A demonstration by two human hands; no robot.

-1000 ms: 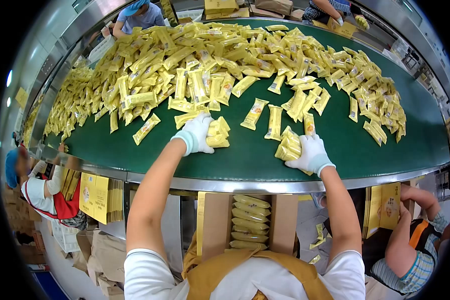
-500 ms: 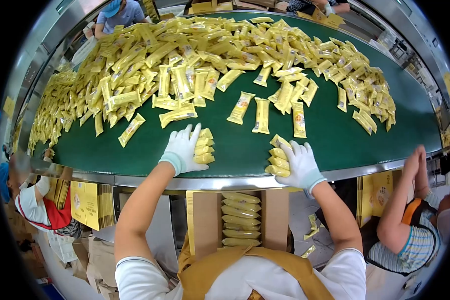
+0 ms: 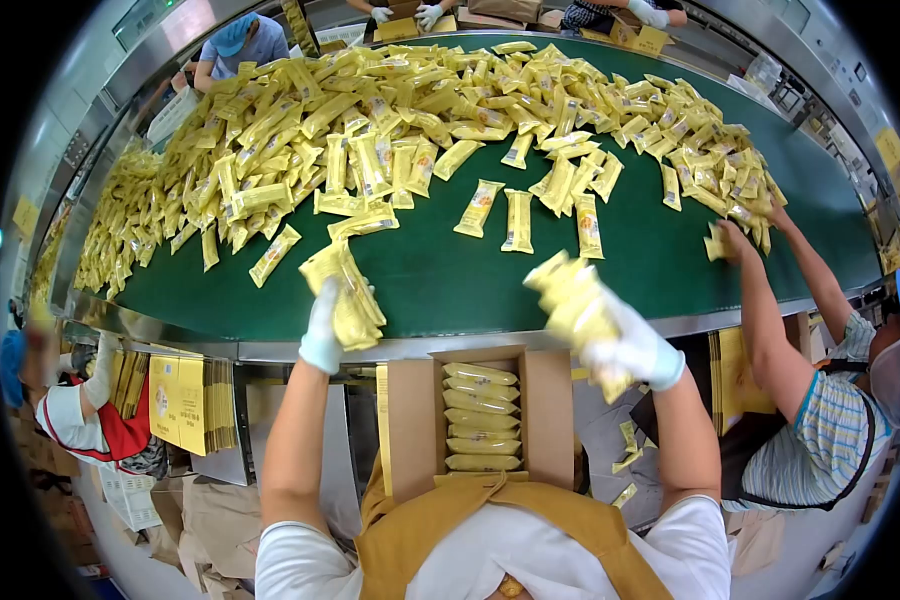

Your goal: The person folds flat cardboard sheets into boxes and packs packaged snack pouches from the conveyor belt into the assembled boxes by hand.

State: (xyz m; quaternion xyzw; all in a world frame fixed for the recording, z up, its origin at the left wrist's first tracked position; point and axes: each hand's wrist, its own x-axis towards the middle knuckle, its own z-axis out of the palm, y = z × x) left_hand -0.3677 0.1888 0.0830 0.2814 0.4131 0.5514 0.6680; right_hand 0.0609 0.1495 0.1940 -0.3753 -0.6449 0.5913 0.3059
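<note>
My left hand (image 3: 322,328), in a white glove, is closed on a stack of yellow snack packets (image 3: 347,295), lifted over the near edge of the green belt (image 3: 430,290). On the other side my gloved right hand (image 3: 625,340) grips a second stack of yellow packets (image 3: 576,300), tilted and smeared by motion. Between my forearms stands an open cardboard box (image 3: 415,425), with a row of packets (image 3: 481,418) lying inside. Several single packets (image 3: 518,220) lie on the belt just beyond my hands.
A large heap of packets (image 3: 300,120) covers the far side of the belt. Its metal rim (image 3: 270,350) runs along my side. At right a co-worker (image 3: 815,440) reaches onto the belt; another person (image 3: 80,415) is at left. Flat yellow cartons (image 3: 180,400) stand below the rim.
Both hands have lifted their stacks off the belt and turned them. The right hand has swung nearer to me. The co-worker at right has reached out to the packets.
</note>
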